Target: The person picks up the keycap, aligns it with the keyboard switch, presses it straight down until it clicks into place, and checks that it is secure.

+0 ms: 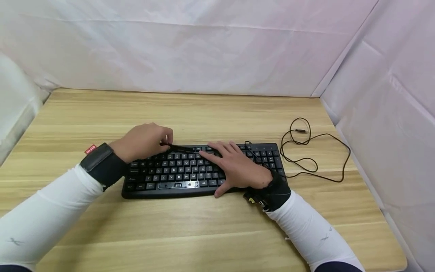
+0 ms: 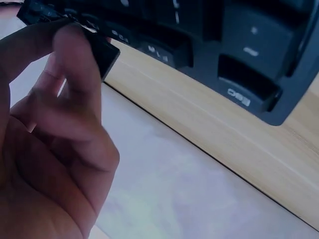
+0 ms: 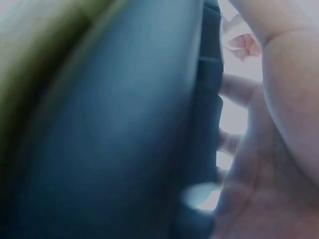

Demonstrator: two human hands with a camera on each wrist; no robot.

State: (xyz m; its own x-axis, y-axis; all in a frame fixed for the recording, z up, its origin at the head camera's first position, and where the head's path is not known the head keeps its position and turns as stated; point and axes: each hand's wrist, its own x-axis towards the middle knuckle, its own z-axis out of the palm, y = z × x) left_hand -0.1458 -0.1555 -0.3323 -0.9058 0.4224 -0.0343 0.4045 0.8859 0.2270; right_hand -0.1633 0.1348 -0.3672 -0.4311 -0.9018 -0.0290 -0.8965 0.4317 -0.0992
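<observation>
A black keyboard [image 1: 178, 170] lies flat on the wooden table, its long side facing me. Over its upper left edge, my left hand [image 1: 144, 140] pinches a slim black stick-like tool [image 1: 182, 148] between thumb and fingers. The tool lies along the top row of keys; its exact kind cannot be made out. In the left wrist view, the curled fingers [image 2: 82, 74] sit by the function keys, with a dark flat end [image 2: 104, 56] showing beside them. My right hand [image 1: 239, 166] rests on the keyboard's right half, fingers spread and thumb reaching the front edge.
The keyboard's thin black cable [image 1: 344, 166] loops over the table [image 1: 170, 234] to the right, ending in a small plug [image 1: 300, 131]. Part of the cable crosses the number keys. White cloth walls [image 1: 190, 56] stand behind and at the sides.
</observation>
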